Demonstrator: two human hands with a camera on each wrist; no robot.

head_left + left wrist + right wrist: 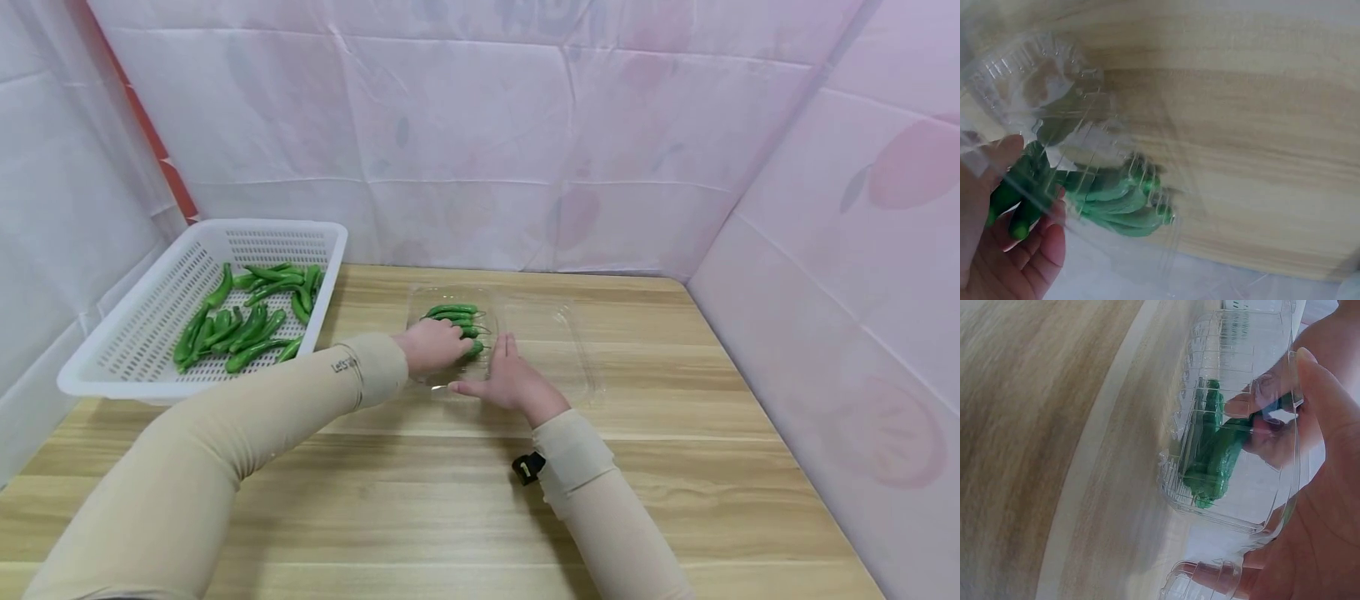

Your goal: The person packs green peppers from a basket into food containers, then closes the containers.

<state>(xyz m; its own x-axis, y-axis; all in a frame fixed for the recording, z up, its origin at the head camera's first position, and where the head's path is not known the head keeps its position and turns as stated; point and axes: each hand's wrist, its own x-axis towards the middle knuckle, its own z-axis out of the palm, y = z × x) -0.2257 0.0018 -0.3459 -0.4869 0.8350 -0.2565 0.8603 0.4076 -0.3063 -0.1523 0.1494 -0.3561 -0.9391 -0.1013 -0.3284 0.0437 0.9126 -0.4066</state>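
On my remote feed, a row of green peppers lies inside the clear container, long axes left to right, just beyond the nearer left hand, which curls around 2 held peppers. The right hand, fingers straight, touches the container.
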